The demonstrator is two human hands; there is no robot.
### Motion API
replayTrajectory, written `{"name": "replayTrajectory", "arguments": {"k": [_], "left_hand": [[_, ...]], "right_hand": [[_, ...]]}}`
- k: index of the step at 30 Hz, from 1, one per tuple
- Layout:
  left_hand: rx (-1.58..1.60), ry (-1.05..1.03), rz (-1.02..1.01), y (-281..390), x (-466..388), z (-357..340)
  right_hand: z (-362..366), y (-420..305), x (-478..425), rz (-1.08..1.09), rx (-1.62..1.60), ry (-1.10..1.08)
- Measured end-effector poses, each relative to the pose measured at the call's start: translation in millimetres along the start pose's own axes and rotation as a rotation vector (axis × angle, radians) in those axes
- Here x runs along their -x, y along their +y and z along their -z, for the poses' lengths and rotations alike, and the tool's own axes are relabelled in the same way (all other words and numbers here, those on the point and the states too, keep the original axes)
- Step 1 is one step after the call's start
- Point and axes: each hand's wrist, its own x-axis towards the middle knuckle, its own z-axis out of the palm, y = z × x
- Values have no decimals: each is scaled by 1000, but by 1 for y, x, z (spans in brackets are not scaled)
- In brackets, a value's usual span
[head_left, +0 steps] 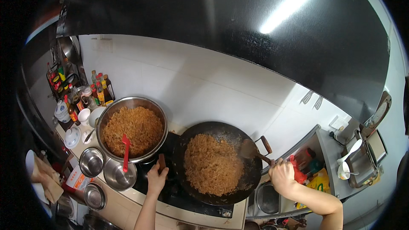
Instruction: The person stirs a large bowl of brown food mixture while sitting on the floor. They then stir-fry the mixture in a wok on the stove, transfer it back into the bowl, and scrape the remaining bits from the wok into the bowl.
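A large dark wok sits on the black glass cooktop, with a heap of brown, seasoned rice-like food in it. My left hand grips the wok's left wooden handle. In my right hand is the handle of a wok spatula; its blade rests against the wok's right inner wall, beside the food. To the left stands a big stainless steel bowl full of similar brown food. A red spatula leans in it, its handle over the near rim.
Steel bowls stand left of the cooktop, near several sauce bottles. Overhead hangs a black range hood. The wok's other wooden handle points toward a grey metal shelf unit holding bags and a white spoon.
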Motion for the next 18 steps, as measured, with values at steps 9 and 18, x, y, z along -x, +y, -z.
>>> {"name": "replayTrajectory", "arguments": {"k": [9,18], "left_hand": [[-39,-42,7,8,0,-1],[-56,43,-111,-8,0,-1]], "right_hand": [[-43,-17,-80,43,-77,65],[-22,51,-103,141,-118,363]]}}
